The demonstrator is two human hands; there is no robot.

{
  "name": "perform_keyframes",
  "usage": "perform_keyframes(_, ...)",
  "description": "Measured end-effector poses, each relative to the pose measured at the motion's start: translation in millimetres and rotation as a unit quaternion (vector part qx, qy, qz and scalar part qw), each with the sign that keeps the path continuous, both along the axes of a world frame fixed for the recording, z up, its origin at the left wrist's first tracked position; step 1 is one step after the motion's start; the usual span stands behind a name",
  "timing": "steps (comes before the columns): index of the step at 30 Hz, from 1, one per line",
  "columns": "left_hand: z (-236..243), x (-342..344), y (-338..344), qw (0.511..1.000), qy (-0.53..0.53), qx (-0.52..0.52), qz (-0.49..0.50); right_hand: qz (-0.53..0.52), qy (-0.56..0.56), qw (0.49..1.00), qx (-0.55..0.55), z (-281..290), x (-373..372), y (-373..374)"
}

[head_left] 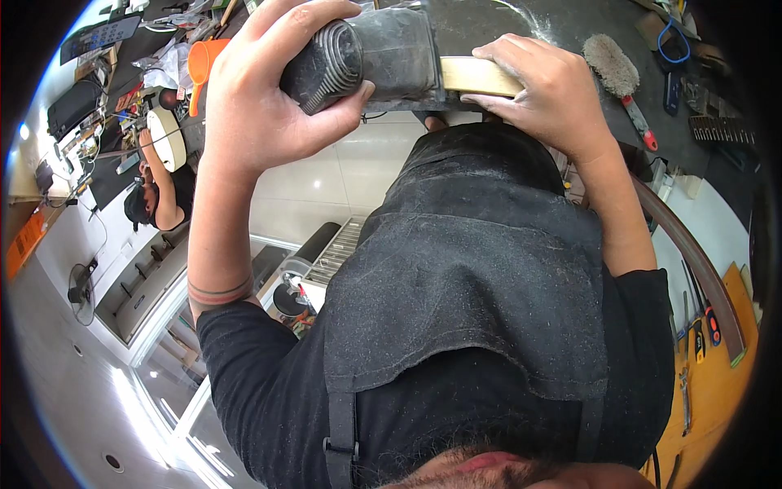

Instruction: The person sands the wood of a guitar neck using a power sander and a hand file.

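My left hand [273,94] is wrapped round the rounded, ribbed end of a black object [326,69], fingers over its top and thumb below. A flat, dusty black part [399,57] adjoins it on the right; I cannot make out what kind of thing this is. My right hand [554,94] grips a pale wooden strip [476,76] between thumb and fingers. The strip's left end meets the edge of the black part, and its other end is hidden in my palm. Pale dust lies on my fingers.
A brush [615,69] with a red-tipped handle lies on the dark bench [562,20], right of my right hand. An orange dipper [204,65] stands beyond my left wrist. Another person [167,196] works at the far left. Hand tools [699,338] lie on a wooden surface at right.
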State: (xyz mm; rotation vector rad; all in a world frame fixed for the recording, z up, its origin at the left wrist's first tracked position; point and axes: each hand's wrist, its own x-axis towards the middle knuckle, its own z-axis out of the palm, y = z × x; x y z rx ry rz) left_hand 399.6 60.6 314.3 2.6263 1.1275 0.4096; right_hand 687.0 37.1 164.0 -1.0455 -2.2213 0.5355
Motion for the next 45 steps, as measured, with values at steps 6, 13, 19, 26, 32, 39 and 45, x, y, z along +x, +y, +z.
perform_keyframes(6,1,-1,-1,1.000,0.013,-0.008,0.022,0.006,0.008,1.000,-0.012,-1,2,-1)
perform_keyframes(13,-11,-8,8,0.998,-0.057,-0.012,-0.006,0.000,0.011,1.000,0.002,-3,2,1)
perform_keyframes(19,-5,-1,7,1.000,-0.016,-0.022,0.010,0.001,0.020,1.000,-0.006,-5,6,1)
perform_keyframes(26,-4,5,1,0.999,-0.021,-0.027,0.014,0.000,0.044,0.999,-0.019,-13,15,3)
perform_keyframes(32,-10,1,1,0.999,-0.028,-0.018,0.004,0.014,0.068,0.997,-0.035,-19,19,3)
perform_keyframes(39,-18,13,9,0.992,-0.121,0.003,-0.020,0.011,0.105,0.994,-0.010,-23,24,5)
perform_keyframes(45,-14,7,-2,0.998,-0.066,0.001,0.003,0.007,0.093,0.995,-0.034,-26,24,2)
